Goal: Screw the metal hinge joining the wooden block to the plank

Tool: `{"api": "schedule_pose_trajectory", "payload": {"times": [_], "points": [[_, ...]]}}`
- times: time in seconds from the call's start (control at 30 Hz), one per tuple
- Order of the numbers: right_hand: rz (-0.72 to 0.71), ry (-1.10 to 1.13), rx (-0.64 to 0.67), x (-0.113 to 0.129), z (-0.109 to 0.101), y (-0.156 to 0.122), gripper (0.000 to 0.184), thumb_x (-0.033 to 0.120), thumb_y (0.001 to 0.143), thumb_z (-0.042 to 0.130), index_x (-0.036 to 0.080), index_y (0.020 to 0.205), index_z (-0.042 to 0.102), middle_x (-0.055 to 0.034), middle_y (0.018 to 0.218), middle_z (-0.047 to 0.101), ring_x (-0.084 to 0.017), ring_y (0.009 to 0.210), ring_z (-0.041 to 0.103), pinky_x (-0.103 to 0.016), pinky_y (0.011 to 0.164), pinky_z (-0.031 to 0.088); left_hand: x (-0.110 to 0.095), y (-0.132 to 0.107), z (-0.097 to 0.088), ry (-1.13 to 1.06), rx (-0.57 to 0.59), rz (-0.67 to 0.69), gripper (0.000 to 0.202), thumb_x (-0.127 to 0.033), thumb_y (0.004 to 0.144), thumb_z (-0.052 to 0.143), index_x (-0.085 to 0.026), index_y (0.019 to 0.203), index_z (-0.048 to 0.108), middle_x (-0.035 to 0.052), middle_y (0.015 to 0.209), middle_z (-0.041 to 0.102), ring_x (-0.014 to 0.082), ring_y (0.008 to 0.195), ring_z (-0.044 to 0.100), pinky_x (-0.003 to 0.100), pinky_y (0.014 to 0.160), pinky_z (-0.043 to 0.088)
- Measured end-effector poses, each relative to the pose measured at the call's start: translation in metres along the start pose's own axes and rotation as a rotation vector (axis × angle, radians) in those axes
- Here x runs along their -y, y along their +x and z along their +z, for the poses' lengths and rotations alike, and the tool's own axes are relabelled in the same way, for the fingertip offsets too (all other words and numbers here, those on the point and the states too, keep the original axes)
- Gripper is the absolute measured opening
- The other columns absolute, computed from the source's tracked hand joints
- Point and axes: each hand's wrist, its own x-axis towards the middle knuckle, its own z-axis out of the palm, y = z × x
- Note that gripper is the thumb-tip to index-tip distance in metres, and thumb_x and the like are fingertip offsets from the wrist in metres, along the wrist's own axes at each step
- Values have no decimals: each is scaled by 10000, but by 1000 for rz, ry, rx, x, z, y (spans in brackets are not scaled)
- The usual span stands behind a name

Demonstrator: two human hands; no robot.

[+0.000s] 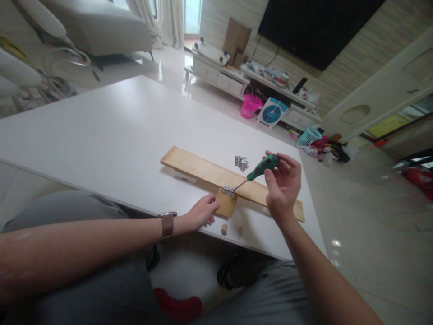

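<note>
A long wooden plank (199,169) lies on the white table (111,135), with a small wooden block (226,205) against its near side. A metal hinge (229,191) bridges the two. My right hand (283,185) is closed round a green-handled screwdriver (263,167), whose tip rests on the hinge. My left hand (203,212), with a brown watch strap on the wrist, has curled fingers pressed against the small block's left edge.
Spare metal hinges (241,162) lie just beyond the plank. Two small stickers (223,229) sit at the table's near edge. Beyond the table are a TV console (237,79), a pink basket (250,106) and a teal basket (309,135) on the floor.
</note>
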Motion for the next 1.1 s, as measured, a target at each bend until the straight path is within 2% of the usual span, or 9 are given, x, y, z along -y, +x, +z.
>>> {"api": "schedule_pose_trajectory", "payload": {"times": [0.07,0.2,0.27,0.47,0.57,0.7,0.8,1.0,1.1], "points": [[-9,-32,-1,-1,0,0,419,290,917,740,319,1297,568,-51,1292,682,-187,1100,704,-373,913,617,0,0,0,3,4,1,184,-319,885,513,-188,1010,547,-44,639,539,125,475,544,211,409,381],[-59,-139,-68,-3,-1,1,518,253,771,874,333,1199,593,12,1145,588,-135,923,642,-287,765,590,1,0,0,-8,3,5,169,-312,877,515,-192,993,538,-52,617,526,120,467,535,202,410,380],[-62,-164,-59,-3,-2,1,493,249,803,845,332,1222,600,5,1130,610,-143,914,655,-301,761,588,1,-1,0,-10,-1,3,154,-309,877,512,-196,979,530,-56,594,518,122,461,531,201,409,381],[-43,-168,36,-6,-4,-4,498,263,920,655,340,1396,528,-60,1254,667,-222,1104,687,-417,889,596,-2,-1,0,4,-1,-21,131,-294,870,511,-201,961,523,-60,573,521,118,432,509,202,402,364],[-61,-158,23,-7,-3,-4,525,263,863,736,349,1336,525,-34,1228,622,-196,1053,674,-384,880,590,-2,0,0,-3,-2,-10,133,-287,865,509,-201,966,524,-61,600,518,116,442,518,204,403,373],[-51,-195,-74,-6,-1,0,543,276,779,860,352,1234,572,-3,1188,555,-149,940,618,-296,749,566,-1,0,0,8,4,7,152,-296,860,512,-200,977,528,-53,628,531,122,461,532,210,405,382],[-62,-190,-83,-6,-1,1,496,256,816,829,338,1251,606,-9,1155,608,-158,952,635,-293,741,555,-1,-1,0,8,6,-2,143,-287,857,508,-199,969,524,-51,637,536,119,462,534,210,410,380],[-97,-196,-3,-7,-6,-3,463,235,928,638,349,1376,613,-51,1273,692,-221,1097,687,-366,805,567,-1,-1,0,-5,5,-1,133,-279,843,519,-205,953,511,-58,615,520,119,456,524,211,413,378],[-172,-237,15,-6,-7,-2,480,254,882,693,345,1347,618,-43,1236,665,-214,1051,671,-353,773,563,0,0,0,0,14,-3,147,-271,845,514,-202,974,518,-59,602,519,121,448,516,213,413,378]]}}
